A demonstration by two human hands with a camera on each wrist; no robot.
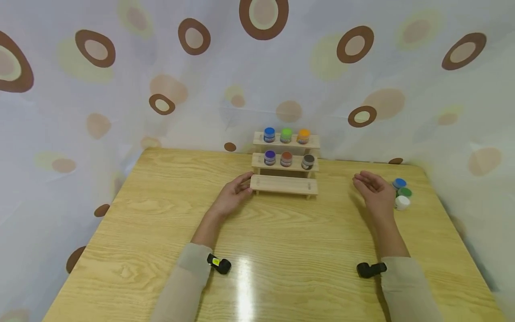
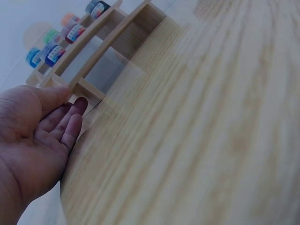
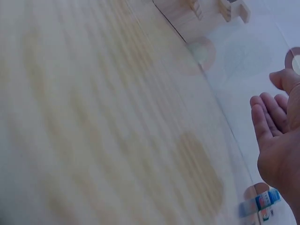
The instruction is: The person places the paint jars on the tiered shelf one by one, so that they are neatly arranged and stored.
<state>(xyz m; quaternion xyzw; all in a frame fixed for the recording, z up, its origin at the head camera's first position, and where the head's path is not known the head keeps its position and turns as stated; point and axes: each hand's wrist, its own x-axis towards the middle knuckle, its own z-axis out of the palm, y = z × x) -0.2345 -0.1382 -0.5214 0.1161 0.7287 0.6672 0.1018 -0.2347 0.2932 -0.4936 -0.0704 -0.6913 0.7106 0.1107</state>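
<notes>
A three-step wooden display stand [image 1: 284,184] stands at the far side of the table. My left hand [image 1: 233,194] is at the left end of its lowest step, thumb and index finger holding that end; the other fingers bend loosely below in the left wrist view. Paint jars sit on the upper two steps: a blue-lidded jar [image 1: 269,135], a light green one [image 1: 286,135] and an orange one [image 1: 303,136] on top; a purple one [image 1: 270,157], a brown one [image 1: 286,158] and a black one [image 1: 307,162] below. My right hand [image 1: 378,192] hovers empty, its fingers relaxed.
Just right of my right hand, a blue-lidded jar [image 1: 399,184], a green-lidded jar [image 1: 404,192] and a white-lidded jar [image 1: 402,203] stand close together on the wooden table [image 1: 306,250]. A patterned sheet [image 1: 225,67] hangs behind the table.
</notes>
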